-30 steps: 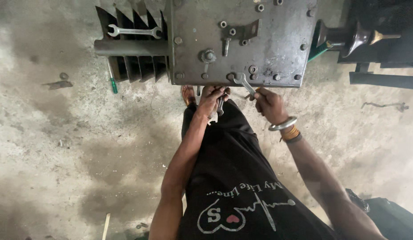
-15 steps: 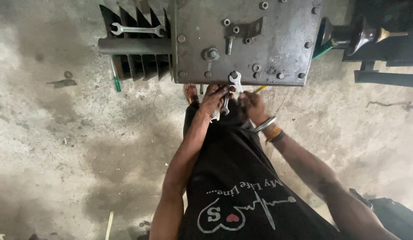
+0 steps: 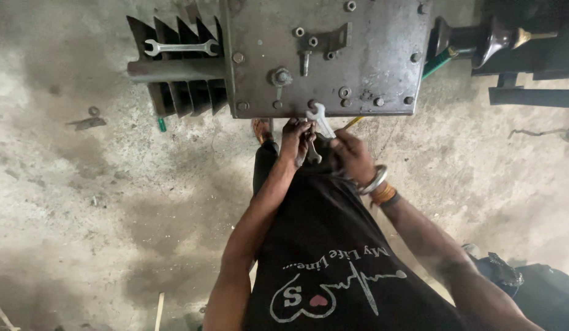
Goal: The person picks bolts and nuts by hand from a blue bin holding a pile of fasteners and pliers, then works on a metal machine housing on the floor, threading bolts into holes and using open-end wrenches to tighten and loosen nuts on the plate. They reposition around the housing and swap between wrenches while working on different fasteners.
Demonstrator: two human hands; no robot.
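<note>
A grey steel cover plate [image 3: 358, 61] with several bolts tops a box-shaped machine in front of me. My left hand [image 3: 295, 138] reaches under its near edge and grips a small spanner [image 3: 312, 157] that pokes out below the fingers. Just to the right, my right hand [image 3: 353, 157], with bangles on the wrist, holds an open-ended spanner [image 3: 321, 117]. The spanner's jaw sits at a bolt [image 3: 312, 105] on the plate's near edge. The two hands nearly touch.
Dark cooling fins [image 3: 174, 92] stick out on the machine's left, with another spanner [image 3: 180, 47] lying across them. A dark insulator with a brass tip [image 3: 493, 38] projects on the right. Stained concrete floor [image 3: 82, 202] surrounds me, and a dark bag [image 3: 535, 288] lies at lower right.
My right hand has moved left to meet the left hand, bringing its spanner up onto the near-edge bolt. The view has shifted slightly.
</note>
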